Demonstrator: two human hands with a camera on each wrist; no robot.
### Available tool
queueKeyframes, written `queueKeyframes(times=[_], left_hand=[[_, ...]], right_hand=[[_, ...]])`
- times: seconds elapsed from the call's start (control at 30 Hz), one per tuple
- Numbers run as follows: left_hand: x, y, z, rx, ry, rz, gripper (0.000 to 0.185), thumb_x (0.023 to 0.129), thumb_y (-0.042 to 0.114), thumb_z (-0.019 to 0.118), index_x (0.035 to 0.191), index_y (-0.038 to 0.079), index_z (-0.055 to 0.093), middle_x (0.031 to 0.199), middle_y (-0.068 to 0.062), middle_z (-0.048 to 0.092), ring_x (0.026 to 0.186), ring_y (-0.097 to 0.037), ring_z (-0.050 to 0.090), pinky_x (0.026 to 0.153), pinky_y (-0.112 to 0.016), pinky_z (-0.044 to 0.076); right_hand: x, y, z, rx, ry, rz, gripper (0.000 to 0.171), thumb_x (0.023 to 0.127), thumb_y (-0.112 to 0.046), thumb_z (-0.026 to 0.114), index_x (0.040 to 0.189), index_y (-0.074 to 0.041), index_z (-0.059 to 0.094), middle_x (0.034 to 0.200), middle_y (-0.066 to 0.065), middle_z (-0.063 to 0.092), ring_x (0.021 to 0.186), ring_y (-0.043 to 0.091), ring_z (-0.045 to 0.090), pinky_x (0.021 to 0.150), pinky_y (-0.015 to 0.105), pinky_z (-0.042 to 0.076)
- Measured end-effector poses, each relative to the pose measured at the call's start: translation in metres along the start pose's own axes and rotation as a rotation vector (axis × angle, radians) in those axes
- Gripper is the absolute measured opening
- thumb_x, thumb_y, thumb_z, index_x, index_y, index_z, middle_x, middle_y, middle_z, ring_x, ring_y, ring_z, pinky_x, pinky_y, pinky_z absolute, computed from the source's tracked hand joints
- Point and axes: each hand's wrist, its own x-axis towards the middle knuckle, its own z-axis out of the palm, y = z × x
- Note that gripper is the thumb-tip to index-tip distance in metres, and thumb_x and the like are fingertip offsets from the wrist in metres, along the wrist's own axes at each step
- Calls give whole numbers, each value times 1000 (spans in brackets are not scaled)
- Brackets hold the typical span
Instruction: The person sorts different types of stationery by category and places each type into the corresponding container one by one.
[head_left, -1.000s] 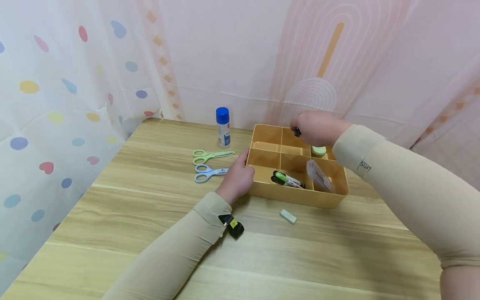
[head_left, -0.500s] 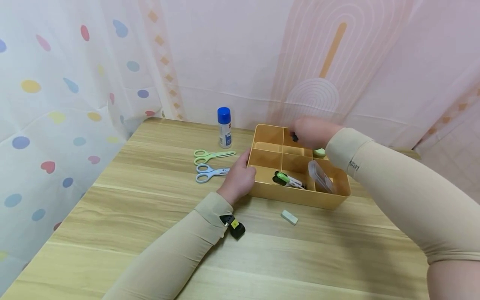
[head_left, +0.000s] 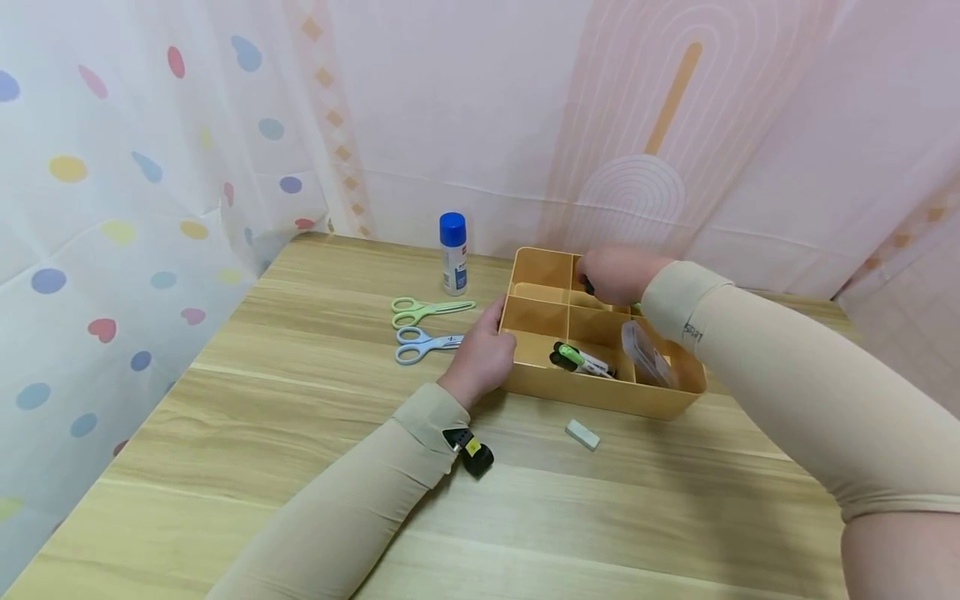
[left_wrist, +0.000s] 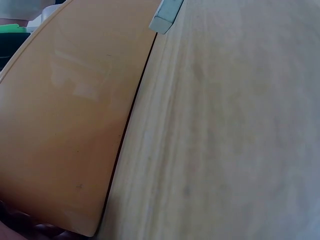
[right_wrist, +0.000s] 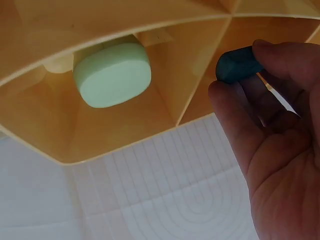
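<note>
The orange-yellow organizer box stands on the table, split into several compartments. My left hand grips its left end from outside. Over the back middle compartment, my right hand pinches a small dark teal block with a rounded end, between thumb and fingertip in the right wrist view; its kind is unclear. A pale green rounded object sits in the adjoining back compartment. In the front middle compartment lie markers with black and green ends. A clear plastic case leans in the front right one.
Left of the box lie green scissors and blue scissors, the blue tips hidden by my hand. A glue stick with a blue cap stands upright behind them. A pale eraser lies before the box. A curtain hangs behind.
My right hand has moved slightly left and lower over the back middle compartment, still holding the dark teal block. The left hand keeps its grip on the box.
</note>
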Motion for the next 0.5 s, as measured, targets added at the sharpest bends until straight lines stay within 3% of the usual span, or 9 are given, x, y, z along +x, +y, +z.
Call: queueKeyframes(times=[0.1,0.37,0.5], left_hand=[[-1,0,0,3,1,-3,76,98,7,39,170,25,22,171,-4,37,153,-31,42,125,-56,35],[-2,4,1,23,6,1,75,98,9,38,169,26,23,171,-2,36,154,-30,41,126,-55,34],[0,7,3,10,-8,6,75,98,8,38,169,27,23,171,-2,36,154,-30,40,126,-55,34]], right_hand=[[4,0,4,12,-8,15,17,94,3,57,104,-3,69,91,7,64,83,24,58,82,40,55],[6,5,12,-1,-30,5,15,92,3,57,95,-6,68,81,4,59,74,22,53,70,35,49],[3,7,12,2,-36,5,14,92,4,57,91,-5,67,80,4,58,74,22,52,71,35,48]])
